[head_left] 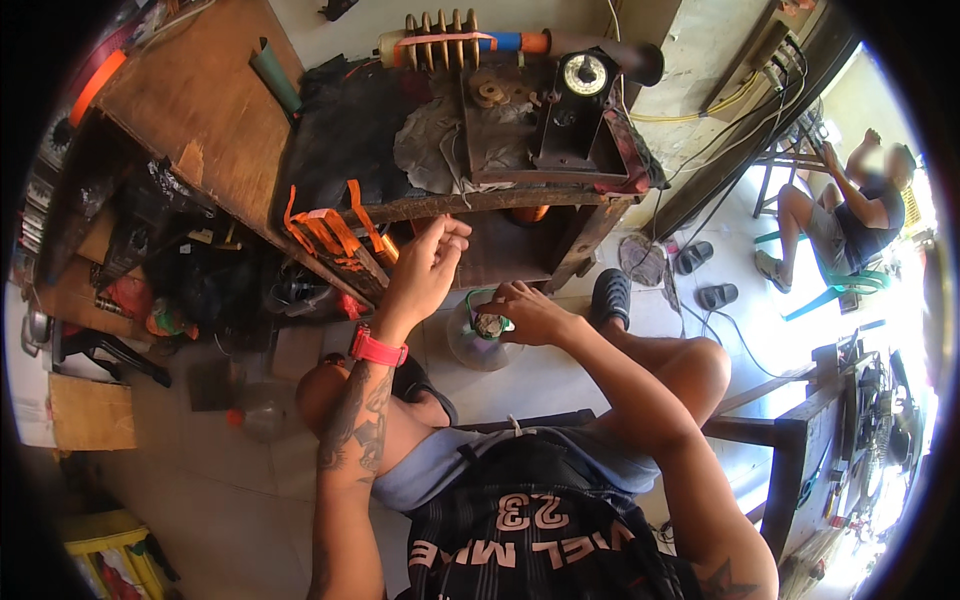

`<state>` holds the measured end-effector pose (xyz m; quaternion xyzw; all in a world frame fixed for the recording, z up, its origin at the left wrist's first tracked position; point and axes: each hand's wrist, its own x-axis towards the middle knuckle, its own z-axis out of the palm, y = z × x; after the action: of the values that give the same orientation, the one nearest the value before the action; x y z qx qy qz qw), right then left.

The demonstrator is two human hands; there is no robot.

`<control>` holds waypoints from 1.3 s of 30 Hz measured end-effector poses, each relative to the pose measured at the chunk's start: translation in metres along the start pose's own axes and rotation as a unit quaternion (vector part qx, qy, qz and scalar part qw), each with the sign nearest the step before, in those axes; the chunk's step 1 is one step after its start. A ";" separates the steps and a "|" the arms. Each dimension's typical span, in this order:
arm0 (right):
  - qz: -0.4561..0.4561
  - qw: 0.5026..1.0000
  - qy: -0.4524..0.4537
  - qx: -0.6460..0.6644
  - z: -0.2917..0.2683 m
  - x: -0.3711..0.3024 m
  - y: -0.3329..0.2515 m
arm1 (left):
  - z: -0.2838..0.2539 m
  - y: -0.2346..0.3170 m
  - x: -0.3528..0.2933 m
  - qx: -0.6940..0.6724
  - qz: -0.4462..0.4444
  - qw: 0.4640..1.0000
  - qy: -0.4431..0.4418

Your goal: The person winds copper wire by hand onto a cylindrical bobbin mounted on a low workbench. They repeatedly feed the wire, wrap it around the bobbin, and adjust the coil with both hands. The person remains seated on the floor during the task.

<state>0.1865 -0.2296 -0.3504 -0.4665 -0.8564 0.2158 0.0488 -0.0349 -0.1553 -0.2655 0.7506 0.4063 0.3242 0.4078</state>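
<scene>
My left hand (432, 262) is raised in front of the workbench edge, its fingers curled together; whatever may be pinched in them is too small to make out. A red wristband or watch (378, 347) circles that wrist. Between my knees a rounded clear plastic container (470, 348) with a green ring at its top stands on the tiled floor. My right hand (530, 314) bends over its mouth, fingers closed around the top. Something crumpled and brownish shows at the opening, partly hidden by the fingers.
The workbench (370, 208) carries a dial gauge stand (585, 75) and a coiled metal spring (440, 40). Orange straps (335, 232) hang off its edge. A person (850, 205) sits at the far right near loose sandals (715, 295). Cables (740, 350) cross the floor.
</scene>
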 end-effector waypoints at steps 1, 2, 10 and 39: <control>0.008 1.000 0.022 0.018 0.011 0.002 -0.004 | 0.002 -0.005 -0.002 0.016 -0.032 0.999 -0.013; 0.019 0.999 0.030 0.010 0.022 0.004 -0.009 | 0.005 -0.011 -0.006 0.032 -0.076 0.996 -0.034; 0.032 0.976 0.155 0.152 0.010 0.024 -0.012 | 0.018 -0.047 -0.042 0.191 -0.219 0.913 -0.286; -0.149 0.914 0.370 -0.071 -0.155 -0.015 -0.091 | -0.024 0.087 -0.029 -0.318 -0.123 0.940 -0.008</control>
<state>0.1681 -0.2343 -0.1716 -0.3819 -0.8500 -0.0427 0.3605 -0.0379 -0.2018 -0.1833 0.5283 0.3679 0.3781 0.6653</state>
